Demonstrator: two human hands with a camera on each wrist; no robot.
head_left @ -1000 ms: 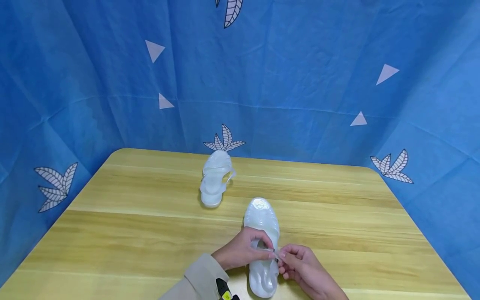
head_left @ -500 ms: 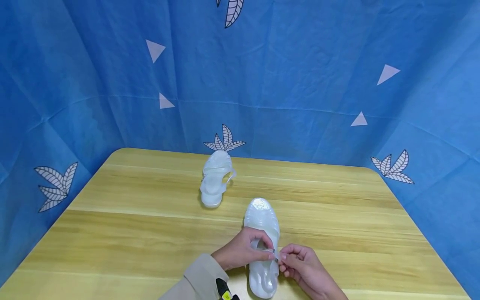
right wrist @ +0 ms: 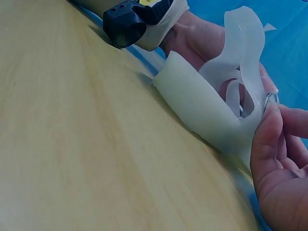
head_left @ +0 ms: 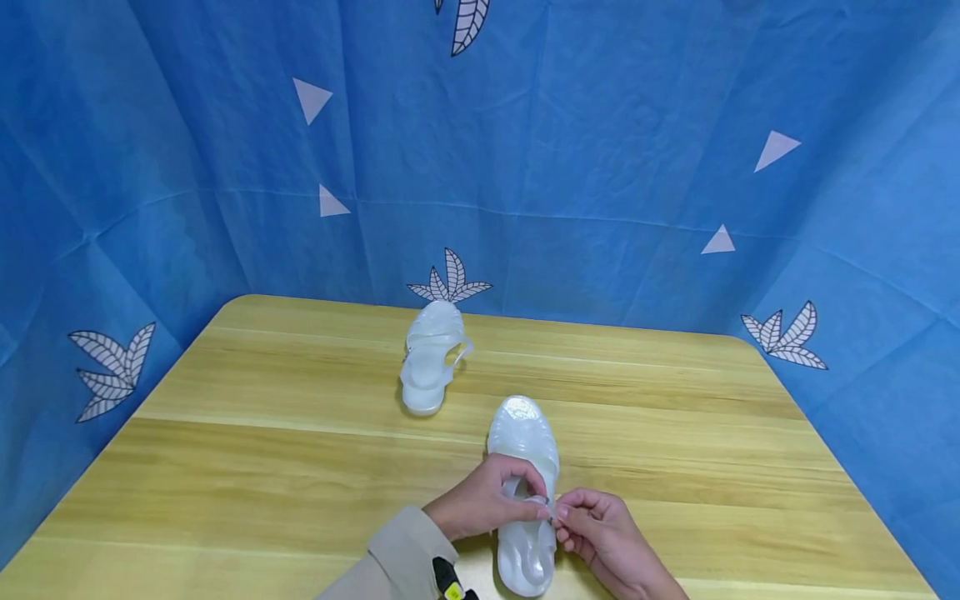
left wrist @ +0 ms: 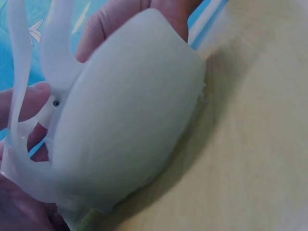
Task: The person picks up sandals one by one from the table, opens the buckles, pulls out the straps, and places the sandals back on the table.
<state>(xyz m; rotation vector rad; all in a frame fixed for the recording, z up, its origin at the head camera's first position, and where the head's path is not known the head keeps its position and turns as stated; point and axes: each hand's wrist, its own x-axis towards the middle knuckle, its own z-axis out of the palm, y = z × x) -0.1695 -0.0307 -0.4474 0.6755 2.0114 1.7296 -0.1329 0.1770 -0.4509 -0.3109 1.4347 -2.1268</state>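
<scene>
A translucent white jelly sandal (head_left: 521,425) stands sole down near the front of the table, toe pointing away. My left hand (head_left: 480,508) reaches across it from the left, thumb and forefinger pinching its ankle strap. At the sandal's right side my right hand (head_left: 611,537) pinches the strap end beside a small metal buckle (right wrist: 271,98). The fingertips of both hands lie close together there, partly covering the strap. Seen from the left wrist, the rounded heel (left wrist: 125,110) fills the middle, with a small metal rivet (left wrist: 56,103) on the strap side.
A matching sandal (head_left: 427,371) lies farther back, left of centre, its strap loose to the right. The wood-grain table (head_left: 262,467) ends at a blue curtain (head_left: 600,125) with leaf and triangle prints. A black device (head_left: 446,575) is strapped at the left wrist.
My right fingertips have shifted slightly left, closer to the left fingertips at the buckle. The left hand and both sandals keep their places.
</scene>
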